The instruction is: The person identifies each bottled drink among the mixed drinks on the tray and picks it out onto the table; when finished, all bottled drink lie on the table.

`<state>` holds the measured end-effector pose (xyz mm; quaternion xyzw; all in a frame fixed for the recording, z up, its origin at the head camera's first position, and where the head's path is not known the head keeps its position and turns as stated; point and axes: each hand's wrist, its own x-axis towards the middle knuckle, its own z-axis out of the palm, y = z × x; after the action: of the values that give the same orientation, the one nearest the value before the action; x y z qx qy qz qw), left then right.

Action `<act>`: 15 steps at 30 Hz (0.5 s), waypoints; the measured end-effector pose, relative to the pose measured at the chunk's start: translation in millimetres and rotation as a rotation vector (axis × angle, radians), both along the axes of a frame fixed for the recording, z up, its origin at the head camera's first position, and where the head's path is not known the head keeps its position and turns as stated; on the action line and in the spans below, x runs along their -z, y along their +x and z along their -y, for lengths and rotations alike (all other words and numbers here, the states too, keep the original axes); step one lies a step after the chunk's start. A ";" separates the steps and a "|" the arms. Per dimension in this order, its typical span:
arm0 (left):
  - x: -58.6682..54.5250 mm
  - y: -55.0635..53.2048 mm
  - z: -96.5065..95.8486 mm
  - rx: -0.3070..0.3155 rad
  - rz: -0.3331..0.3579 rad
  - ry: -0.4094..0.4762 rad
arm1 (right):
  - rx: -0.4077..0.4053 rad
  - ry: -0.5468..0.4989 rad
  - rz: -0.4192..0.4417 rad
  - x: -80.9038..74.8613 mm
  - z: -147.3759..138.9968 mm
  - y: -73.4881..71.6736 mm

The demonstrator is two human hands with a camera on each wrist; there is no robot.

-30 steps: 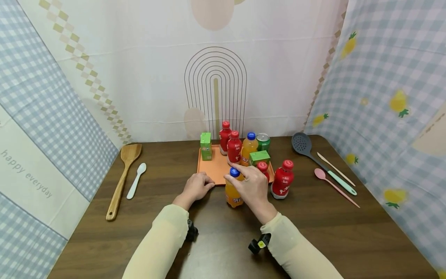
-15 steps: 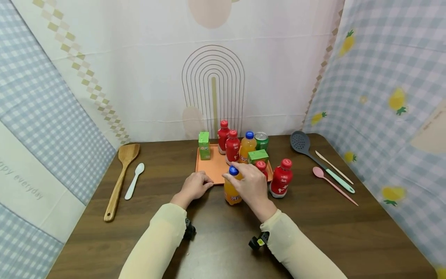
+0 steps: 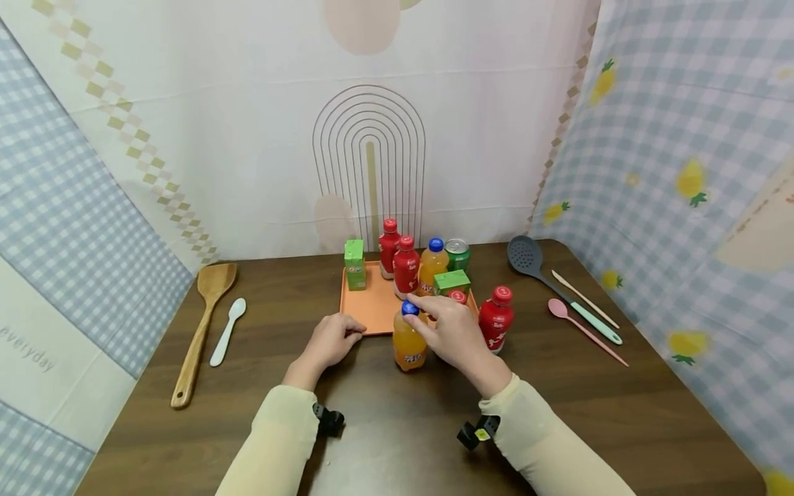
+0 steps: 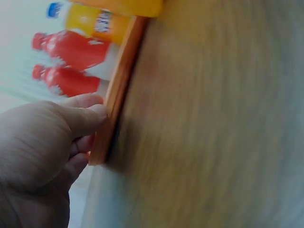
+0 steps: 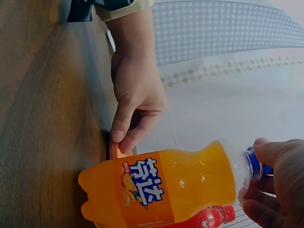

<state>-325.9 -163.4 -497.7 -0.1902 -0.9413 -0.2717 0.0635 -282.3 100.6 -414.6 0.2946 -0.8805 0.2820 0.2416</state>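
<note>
An orange soda bottle (image 3: 409,342) with a blue cap stands upright on the table, in front of the orange tray (image 3: 375,313). My right hand (image 3: 455,331) holds it by the cap and neck, as the right wrist view shows with the thumb on the cap (image 5: 256,164). At the tray's front left corner my left hand (image 3: 330,339) pinches the rim (image 4: 122,78) between thumb and fingers. On the tray are a green carton (image 3: 355,265), two red bottles (image 3: 406,267), another orange soda bottle (image 3: 432,265) and a second green carton (image 3: 451,281). My right hand partly hides another red bottle (image 3: 457,296).
A red bottle (image 3: 496,318) stands right of the tray, a green can (image 3: 457,255) at its back right. Rightward lie a slotted skimmer (image 3: 526,256), a pink spoon (image 3: 558,308) and a pale stick (image 3: 583,297). Leftward lie a wooden spatula (image 3: 205,310) and a white spoon (image 3: 229,331).
The head view has turned slightly to the right. My right wrist has shifted a little rightward while the hand stays at the bottle's cap. Bottle and tray show no clear movement.
</note>
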 end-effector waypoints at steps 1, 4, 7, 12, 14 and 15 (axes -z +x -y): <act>1.8 1.9 0.5 -0.026 -0.001 0.022 | -0.003 -0.007 -0.002 0.4 0.4 0.7; 6.8 6.1 3.1 -0.083 -0.014 0.073 | -0.001 -0.016 -0.006 1.2 1.7 2.3; 9.6 6.5 5.7 -0.105 -0.031 0.099 | 0.005 -0.010 -0.013 1.7 1.7 3.0; 10.5 5.9 7.0 -0.094 -0.040 0.091 | 0.020 0.002 -0.028 3.1 2.0 3.3; 9.9 5.7 6.7 -0.088 -0.037 0.089 | 0.021 0.000 -0.037 3.0 2.5 3.1; 9.7 5.4 6.6 -0.090 -0.032 0.091 | 0.021 -0.002 -0.040 2.8 2.7 2.8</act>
<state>-320.6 -170.0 -507.4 -0.1491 -0.9344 -0.3080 0.0994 -279.5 97.9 -417.4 0.2906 -0.8784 0.2740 0.2625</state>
